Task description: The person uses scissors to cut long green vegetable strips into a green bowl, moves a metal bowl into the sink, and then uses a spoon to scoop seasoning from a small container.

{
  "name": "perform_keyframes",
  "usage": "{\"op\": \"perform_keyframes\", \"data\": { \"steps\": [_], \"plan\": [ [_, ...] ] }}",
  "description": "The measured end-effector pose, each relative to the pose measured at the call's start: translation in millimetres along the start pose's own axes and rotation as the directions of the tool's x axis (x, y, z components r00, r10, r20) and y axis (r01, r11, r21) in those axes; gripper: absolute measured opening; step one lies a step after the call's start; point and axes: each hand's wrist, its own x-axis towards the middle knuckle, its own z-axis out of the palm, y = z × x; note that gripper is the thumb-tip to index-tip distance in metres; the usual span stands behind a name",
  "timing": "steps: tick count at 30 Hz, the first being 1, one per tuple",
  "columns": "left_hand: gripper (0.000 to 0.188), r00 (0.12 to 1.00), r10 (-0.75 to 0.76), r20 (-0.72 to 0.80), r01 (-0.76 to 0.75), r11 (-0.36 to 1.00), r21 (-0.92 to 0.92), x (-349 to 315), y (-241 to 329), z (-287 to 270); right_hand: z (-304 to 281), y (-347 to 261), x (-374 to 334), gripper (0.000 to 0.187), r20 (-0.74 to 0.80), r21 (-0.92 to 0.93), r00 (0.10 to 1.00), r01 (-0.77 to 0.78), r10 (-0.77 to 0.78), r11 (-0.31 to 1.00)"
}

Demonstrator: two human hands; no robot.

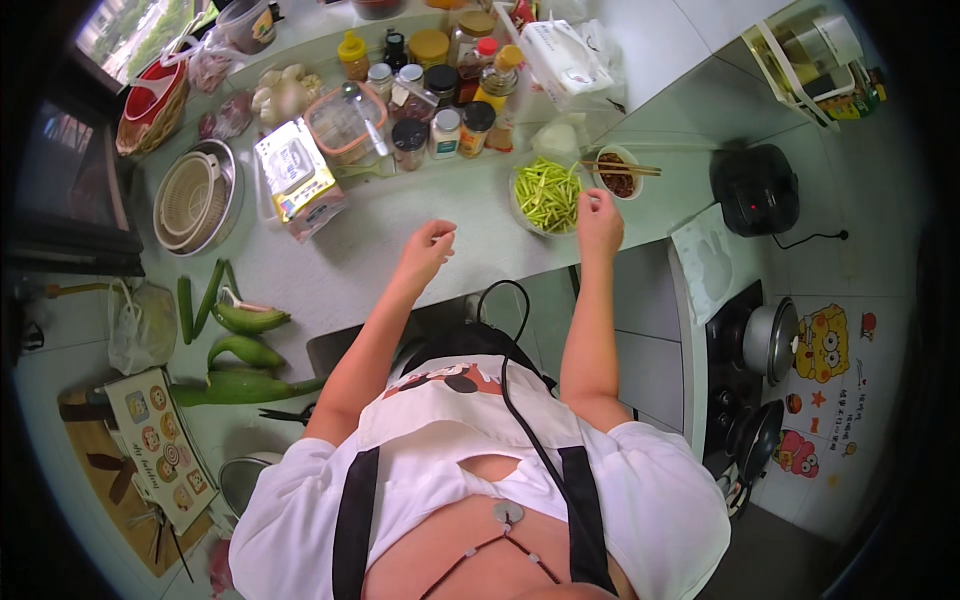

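A clear bowl (516, 210) on the counter is heaped with cut green stems (546, 190). My right hand (600, 222) is at the right edge of this bowl, its fingers closed in a pinch; what they grip, if anything, is hidden. Just beyond it, a white bowl (633, 189) contains dark brown pieces, and wooden chopsticks (625, 168) lie across its top. Over the counter's front part hovers my left hand (428, 250), empty, with loosely bent fingers and the thumb apart.
Spice jars (445, 132) and a lidded food box (346, 122) line the back. A package (297, 180) and nested basins (196, 197) stand left. Green gourds (243, 386) and black scissors (287, 413) lie front left. At right are a black appliance (755, 188) and a stove with a pot (768, 340).
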Motion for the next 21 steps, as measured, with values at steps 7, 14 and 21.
{"op": "perform_keyframes", "data": {
  "steps": [7, 14, 21],
  "plan": [
    [0.033, 0.992, -0.087, -0.09, 0.073, 0.987, -0.142, 97, 22, 76, 32, 101, 35, 0.032, 0.368, 0.314, 0.91, -0.316, 0.192, 0.895],
    [0.024, 0.966, 0.044, -0.254, -0.075, 0.991, -0.111, 122, -3, 103, 44, 92, 30, 0.023, 0.331, 0.417, 0.943, -0.184, 0.04, 0.89],
    [0.023, 0.868, -0.115, -0.483, -0.041, 0.953, -0.301, 30, 4, 47, 54, 34, 9, 0.02, 0.558, 0.491, 0.804, -0.122, -0.204, 0.862]
  ]
}}
